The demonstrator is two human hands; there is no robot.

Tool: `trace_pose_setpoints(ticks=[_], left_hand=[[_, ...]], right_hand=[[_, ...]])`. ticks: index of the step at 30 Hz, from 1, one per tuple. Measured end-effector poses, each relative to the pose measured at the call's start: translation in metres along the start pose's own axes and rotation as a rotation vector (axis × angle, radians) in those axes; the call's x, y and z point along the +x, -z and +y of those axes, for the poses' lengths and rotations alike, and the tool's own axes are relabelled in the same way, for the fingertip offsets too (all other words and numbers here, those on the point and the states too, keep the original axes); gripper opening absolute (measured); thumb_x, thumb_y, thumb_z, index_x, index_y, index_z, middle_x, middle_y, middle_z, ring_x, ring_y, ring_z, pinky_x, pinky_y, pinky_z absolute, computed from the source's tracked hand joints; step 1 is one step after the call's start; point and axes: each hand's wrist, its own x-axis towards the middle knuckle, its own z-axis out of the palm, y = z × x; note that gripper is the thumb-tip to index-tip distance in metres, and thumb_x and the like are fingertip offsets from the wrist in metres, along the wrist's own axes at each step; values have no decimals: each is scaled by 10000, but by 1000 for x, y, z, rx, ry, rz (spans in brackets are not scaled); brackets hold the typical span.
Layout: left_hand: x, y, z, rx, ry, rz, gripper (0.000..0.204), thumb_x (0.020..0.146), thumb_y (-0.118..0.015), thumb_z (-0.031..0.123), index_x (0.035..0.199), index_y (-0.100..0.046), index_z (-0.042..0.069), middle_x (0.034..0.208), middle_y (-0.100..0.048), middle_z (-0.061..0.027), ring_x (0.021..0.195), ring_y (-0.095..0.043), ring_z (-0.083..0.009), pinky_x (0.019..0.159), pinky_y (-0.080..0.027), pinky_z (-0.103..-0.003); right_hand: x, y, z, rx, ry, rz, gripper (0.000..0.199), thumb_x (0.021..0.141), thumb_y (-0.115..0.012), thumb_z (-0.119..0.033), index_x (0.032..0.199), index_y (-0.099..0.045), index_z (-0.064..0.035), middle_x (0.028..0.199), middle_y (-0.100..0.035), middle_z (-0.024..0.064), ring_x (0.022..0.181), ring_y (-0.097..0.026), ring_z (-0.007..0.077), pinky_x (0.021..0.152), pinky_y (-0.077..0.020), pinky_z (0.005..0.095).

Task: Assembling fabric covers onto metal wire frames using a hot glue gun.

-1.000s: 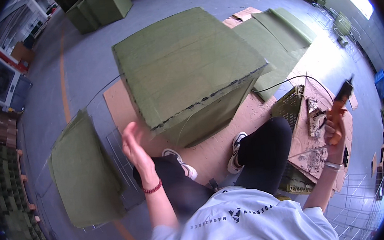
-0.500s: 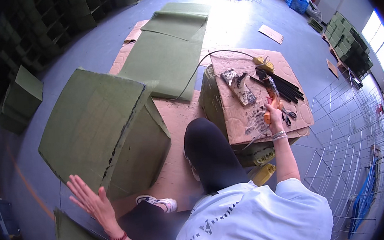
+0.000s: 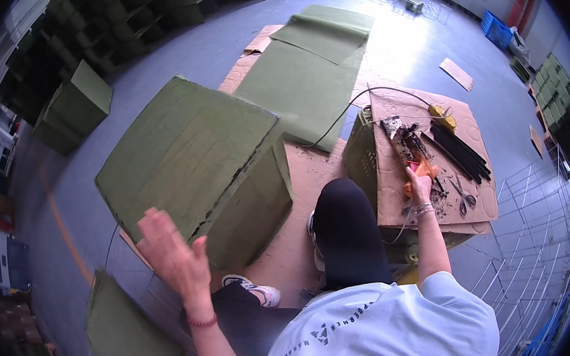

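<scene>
Grey workshop floor (image 3: 211, 54) stretched behind the work, with rows of green boxes (image 3: 146, 16) stacked in shadow along the far side, as I watched from a distance through the head camera. At the centre left, a large green box (image 3: 179, 150) stood on flattened cardboard (image 3: 274, 247), an uneven black line (image 3: 243, 172) running along its upper edge. My left hand (image 3: 175, 260) was raised by the near corner of that box, slightly blurred, its fingers stretched out and holding nothing, the thumb set apart; I could not tell whether it touched the panel. To the right, my right hand (image 3: 421, 184) had its fingers clamped around an orange hand tool (image 3: 424, 168), held over a makeshift bench (image 3: 391, 212) of cardboard laid on an olive crate (image 3: 359, 153). Just beyond the tool lay a blackened, silvery piece (image 3: 395, 129); I could not tell whether the two met. Black sticks (image 3: 460, 154) lay side by side to the right, with a pair of scissors (image 3: 466, 200) near them and a yellow power strip (image 3: 442, 117) toward the back. Past the box, a long green sheet (image 3: 296, 81) was spread on the floor, its far end folded over. Wire grids (image 3: 537, 236) filled the lower right, and a bent green panel (image 3: 132, 337) lay at the lower left.
</scene>
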Motion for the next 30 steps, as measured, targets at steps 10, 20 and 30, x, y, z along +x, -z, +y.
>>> trace_pose_setpoints(ticks=[10,20,30], left_hand=[[28,0,13,-328,32,33,756,950,-278,574,1444,-288,3,1508,-285,-149,1408,-234,-310,1138,-208,-488],[26,-36,17,-93,-91,-134,721,920,-417,525,1384,-374,-24,1444,-388,-161,1364,-325,-300,1094,-309,-462],[51,-34,53,-159,-85,-87,708,920,-455,476,1415,-320,-13,1453,-374,-160,1369,-320,-288,1106,-293,-458]], right_hand=[[-70,33,-181,-74,712,126,342,920,-551,-259,1053,-600,52,908,-635,176,839,-590,353,748,-481,419],[-239,-158,-334,-24,1798,-480,763,877,-424,-604,1289,-455,38,1333,-491,183,1273,-443,296,1060,-337,445],[-241,-150,-347,56,1848,-463,753,902,-379,-600,1288,-464,40,1346,-486,174,1286,-432,289,1073,-320,452]])
